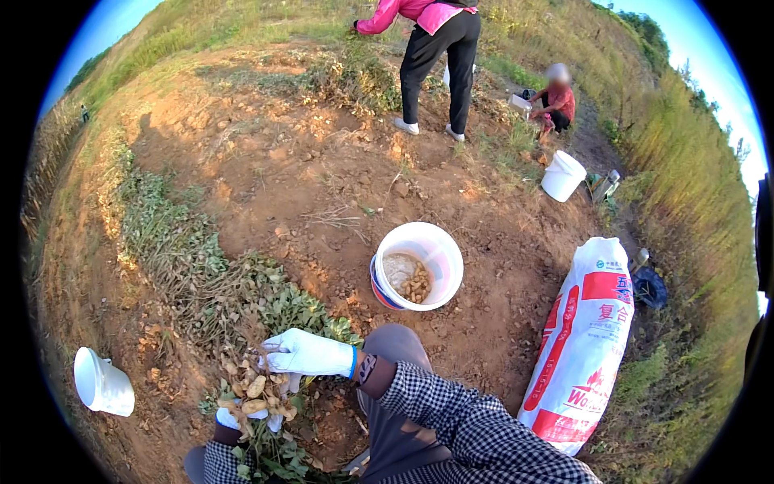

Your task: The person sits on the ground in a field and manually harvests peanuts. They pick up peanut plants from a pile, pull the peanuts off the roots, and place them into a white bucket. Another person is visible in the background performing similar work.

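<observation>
My right hand wears a white glove with blue cuff, its fingers bent round the top of a clump of pale peanut pods and dry roots. My left hand, also gloved and lower down, grips the same peanut plant from beneath, partly hidden by pods and green leaves. A row of uprooted plants lies on the soil beyond my hands. A white bucket in front of me has some pods in its bottom.
A white bucket stands at left, another upper right. A full white-and-red sack lies right, beside a dark coiled item. A standing person in pink and a squatting person in red are farther up the slope.
</observation>
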The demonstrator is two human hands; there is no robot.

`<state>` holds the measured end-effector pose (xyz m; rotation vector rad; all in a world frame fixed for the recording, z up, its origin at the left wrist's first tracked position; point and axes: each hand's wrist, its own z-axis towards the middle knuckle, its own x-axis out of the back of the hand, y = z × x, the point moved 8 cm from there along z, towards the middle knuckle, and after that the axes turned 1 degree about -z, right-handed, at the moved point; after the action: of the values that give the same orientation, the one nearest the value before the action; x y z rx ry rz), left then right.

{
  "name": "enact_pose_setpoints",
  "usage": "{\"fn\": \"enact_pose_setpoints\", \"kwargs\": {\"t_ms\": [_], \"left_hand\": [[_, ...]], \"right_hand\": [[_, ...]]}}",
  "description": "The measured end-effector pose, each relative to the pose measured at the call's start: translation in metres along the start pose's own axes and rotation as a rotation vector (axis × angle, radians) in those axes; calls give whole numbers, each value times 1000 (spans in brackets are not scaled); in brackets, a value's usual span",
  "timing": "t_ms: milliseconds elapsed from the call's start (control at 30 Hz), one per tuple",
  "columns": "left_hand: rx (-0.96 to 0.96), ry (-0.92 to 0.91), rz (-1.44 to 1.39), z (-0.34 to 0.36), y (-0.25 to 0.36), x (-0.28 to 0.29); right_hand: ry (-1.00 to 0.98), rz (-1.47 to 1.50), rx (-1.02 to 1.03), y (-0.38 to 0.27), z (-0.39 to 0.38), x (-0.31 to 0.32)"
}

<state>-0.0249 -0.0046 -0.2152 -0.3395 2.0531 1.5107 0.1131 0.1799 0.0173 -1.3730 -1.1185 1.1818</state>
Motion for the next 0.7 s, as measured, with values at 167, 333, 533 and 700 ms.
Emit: {"fn": "enact_pose_setpoints", "kwargs": {"t_ms": [167,333,533,700], "left_hand": [[17,-27,1,9,-2,0],[21,-24,1,2,-4,3],[31,-57,-4,5,-8,4],[29,-114,-20,2,-18,12]], "right_hand": [[-92,-11,83,28,16,2],[-38,71,-70,8,5,-7],[195,138,54,38,8,5],[-2,-6,18,16,11,-3]]}}
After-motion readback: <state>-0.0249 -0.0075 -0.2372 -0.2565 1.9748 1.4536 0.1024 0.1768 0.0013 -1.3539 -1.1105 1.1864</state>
